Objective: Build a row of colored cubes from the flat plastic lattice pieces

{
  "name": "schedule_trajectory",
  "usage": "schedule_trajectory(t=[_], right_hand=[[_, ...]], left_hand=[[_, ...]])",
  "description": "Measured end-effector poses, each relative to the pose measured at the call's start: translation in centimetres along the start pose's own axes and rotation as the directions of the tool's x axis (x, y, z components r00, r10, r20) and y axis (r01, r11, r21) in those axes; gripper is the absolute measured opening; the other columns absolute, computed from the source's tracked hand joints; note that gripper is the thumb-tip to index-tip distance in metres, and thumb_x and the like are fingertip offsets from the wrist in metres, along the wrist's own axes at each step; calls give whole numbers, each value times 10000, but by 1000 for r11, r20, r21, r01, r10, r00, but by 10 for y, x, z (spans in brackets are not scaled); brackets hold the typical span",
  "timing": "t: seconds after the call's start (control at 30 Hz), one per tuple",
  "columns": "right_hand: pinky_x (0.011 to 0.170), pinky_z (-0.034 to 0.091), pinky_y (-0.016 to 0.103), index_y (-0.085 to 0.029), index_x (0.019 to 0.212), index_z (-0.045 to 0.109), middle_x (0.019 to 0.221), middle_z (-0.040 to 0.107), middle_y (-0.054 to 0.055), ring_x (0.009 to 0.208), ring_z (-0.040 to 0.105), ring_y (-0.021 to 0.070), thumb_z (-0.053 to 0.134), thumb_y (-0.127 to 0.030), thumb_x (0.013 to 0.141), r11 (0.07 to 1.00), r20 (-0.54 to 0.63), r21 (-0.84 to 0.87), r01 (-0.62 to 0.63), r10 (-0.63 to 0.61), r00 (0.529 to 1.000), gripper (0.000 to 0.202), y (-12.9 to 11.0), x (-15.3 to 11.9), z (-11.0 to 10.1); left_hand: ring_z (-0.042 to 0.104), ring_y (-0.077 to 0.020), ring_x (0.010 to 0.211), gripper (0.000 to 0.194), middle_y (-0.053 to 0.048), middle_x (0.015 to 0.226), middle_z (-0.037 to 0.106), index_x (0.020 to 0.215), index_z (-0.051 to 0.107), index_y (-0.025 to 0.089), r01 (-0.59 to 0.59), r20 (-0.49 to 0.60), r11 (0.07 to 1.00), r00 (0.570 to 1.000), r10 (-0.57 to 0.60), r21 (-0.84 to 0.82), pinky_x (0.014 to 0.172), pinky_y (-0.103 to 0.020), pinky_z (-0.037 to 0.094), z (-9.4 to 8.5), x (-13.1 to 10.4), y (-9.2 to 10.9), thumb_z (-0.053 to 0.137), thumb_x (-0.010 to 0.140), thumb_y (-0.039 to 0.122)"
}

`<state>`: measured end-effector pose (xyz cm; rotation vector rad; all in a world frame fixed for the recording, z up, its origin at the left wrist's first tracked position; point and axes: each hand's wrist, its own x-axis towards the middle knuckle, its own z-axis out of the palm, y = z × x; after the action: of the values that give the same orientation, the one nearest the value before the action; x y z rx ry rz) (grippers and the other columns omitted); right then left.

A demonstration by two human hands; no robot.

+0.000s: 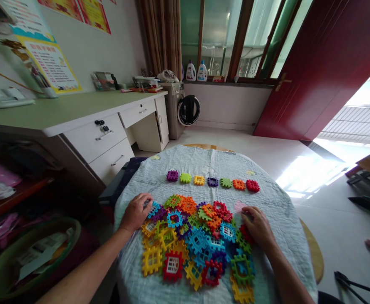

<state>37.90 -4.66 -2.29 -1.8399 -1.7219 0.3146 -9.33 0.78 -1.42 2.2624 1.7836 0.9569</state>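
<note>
A heap of colourful square plastic interlocking tiles (197,240) lies on a round table covered with a pale quilted cloth (276,202). My left hand (136,212) rests palm down at the heap's left edge, its fingers touching a light blue tile (154,208). My right hand (258,228) rests at the heap's right edge, fingertips on a pale pink tile (238,206). Beyond the heap, several small tiles (212,181) lie in a row, from purple on the left to red on the right.
A long white desk with drawers (105,135) stands to the left. A washing machine (185,109) sits under the window, with detergent bottles (196,71) on the sill. A green basket (29,257) sits low left. A red door (324,63) stands open on the right.
</note>
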Motion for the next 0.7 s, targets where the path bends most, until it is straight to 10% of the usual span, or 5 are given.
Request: schedule_trajectory(t=[0.7], right_hand=[[892, 457, 460, -224, 1017, 695, 1200, 641, 110, 1078, 583, 302, 423, -502, 818, 951, -45, -308, 2, -17, 999, 437, 35, 3, 9]], left_hand=[[641, -209, 932, 185, -56, 923, 669, 823, 641, 195, 124, 92, 980, 990, -111, -157, 900, -344, 507, -17, 5, 8, 512, 825, 328]])
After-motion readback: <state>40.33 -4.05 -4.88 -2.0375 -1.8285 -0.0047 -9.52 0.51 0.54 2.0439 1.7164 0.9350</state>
